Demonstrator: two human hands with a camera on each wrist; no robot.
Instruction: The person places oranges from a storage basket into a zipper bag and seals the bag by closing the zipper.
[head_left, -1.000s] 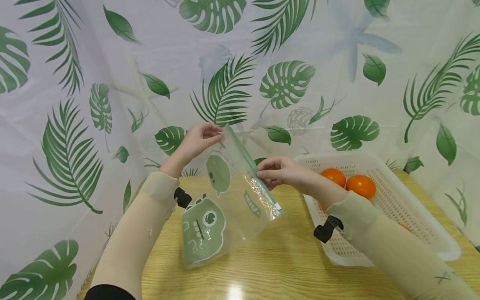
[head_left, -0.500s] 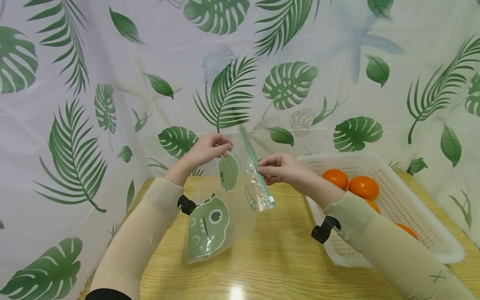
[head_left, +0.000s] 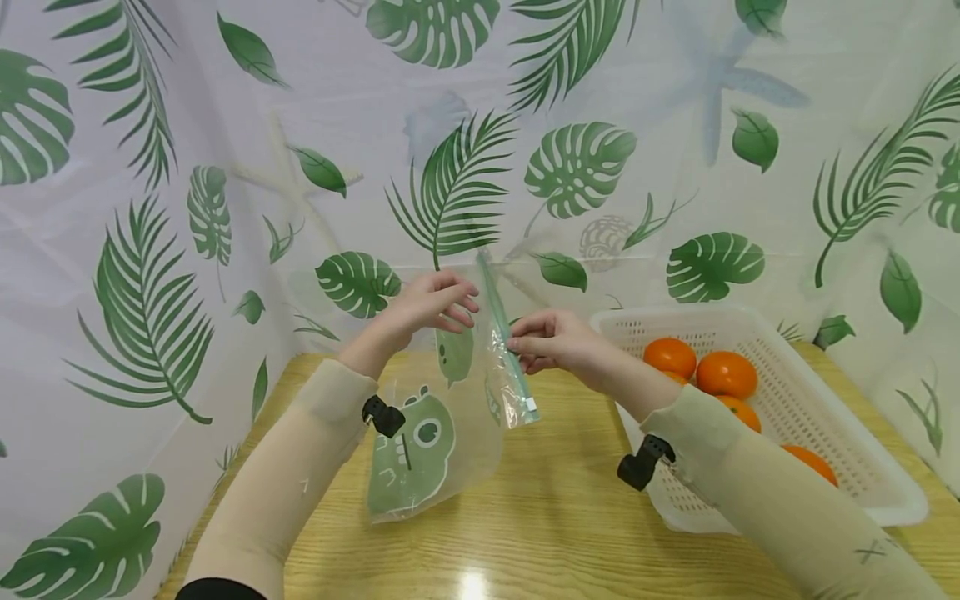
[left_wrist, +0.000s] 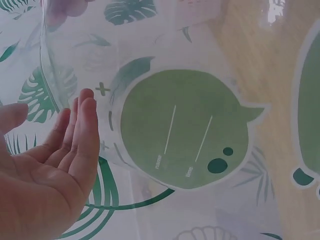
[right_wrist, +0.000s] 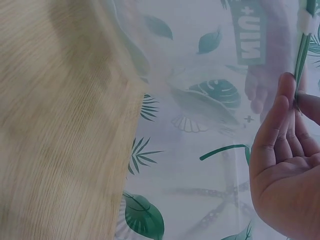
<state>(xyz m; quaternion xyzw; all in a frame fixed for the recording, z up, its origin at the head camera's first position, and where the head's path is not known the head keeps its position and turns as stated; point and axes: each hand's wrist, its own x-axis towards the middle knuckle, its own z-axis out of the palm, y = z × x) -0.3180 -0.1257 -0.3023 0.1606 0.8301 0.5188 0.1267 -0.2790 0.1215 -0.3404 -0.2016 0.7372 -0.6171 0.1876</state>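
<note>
A clear zip bag (head_left: 472, 450) with green cartoon prints hangs over the table, its green zip strip (head_left: 497, 312) slanting along the right side. My right hand (head_left: 561, 343) pinches that strip between thumb and fingers, above the white slider (head_left: 532, 405). The right wrist view shows the same pinch, with the strip (right_wrist: 303, 50) rising from the fingertips. My left hand (head_left: 431, 304) is beside the bag's upper part, thumb apart from the fingers and gripping nothing. In the left wrist view its fingers (left_wrist: 82, 125) are extended, close to the green speech-bubble print (left_wrist: 185, 125).
A white perforated plastic basket (head_left: 806, 400) stands on the right of the wooden table (head_left: 570, 517), partly behind the right forearm. Round orange fruits (head_left: 726, 374) lie in it. A leaf-patterned cloth (head_left: 480, 83) rises behind the table and along its left side.
My left hand has let go of the bag's upper corner, and its fingers have opened out. The zip strip has swung steeper, and the right hand keeps its pinch, shifting slightly left.
</note>
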